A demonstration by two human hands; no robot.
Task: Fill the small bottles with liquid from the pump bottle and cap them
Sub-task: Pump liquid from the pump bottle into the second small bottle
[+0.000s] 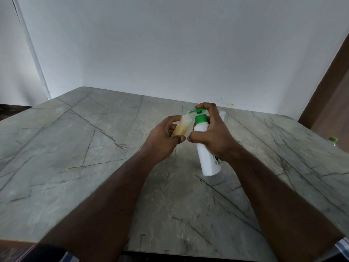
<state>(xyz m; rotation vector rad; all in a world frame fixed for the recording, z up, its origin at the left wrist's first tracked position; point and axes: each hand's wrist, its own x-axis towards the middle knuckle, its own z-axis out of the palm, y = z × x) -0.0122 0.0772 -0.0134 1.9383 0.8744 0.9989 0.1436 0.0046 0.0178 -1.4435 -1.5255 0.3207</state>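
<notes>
A white pump bottle (208, 159) with a green collar and green pump head stands on the grey marble table (94, 148). My right hand (213, 135) grips its upper body, with a finger curled over the pump head. My left hand (164, 138) holds a small clear bottle (182, 126), tilted, with yellowish liquid inside. Its open mouth sits right under the green nozzle. Another small clear bottle (222, 115) stands behind my right hand, mostly hidden.
A green-capped object (333, 139) shows at the table's right edge. A white wall rises behind the table, and a brown door frame (328, 95) stands at the right.
</notes>
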